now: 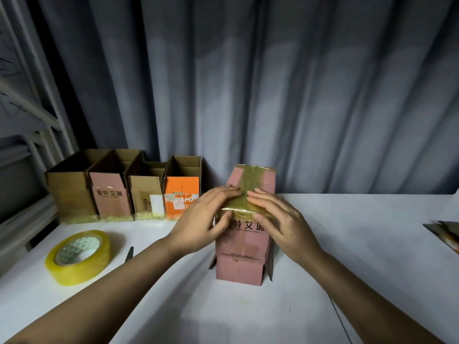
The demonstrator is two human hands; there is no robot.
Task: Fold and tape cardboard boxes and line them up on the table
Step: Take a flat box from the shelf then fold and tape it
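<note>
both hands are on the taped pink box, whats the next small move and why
Probably smooth the tape down over the near edge: left hand and right hand press flat on the pink box, and the strip there looks wrinkled.

Pink box [242,249] with black lettering, yellowish tape roll [78,256], grey curtain [273,83].

A pink cardboard box [242,247] stands upright mid-table, its top seam covered with yellowish tape, bottom flaps splayed open; four open-topped boxes [124,189] sit in a row at the back left; a roll of clear yellow tape [78,256] lies flat nearby.
</note>
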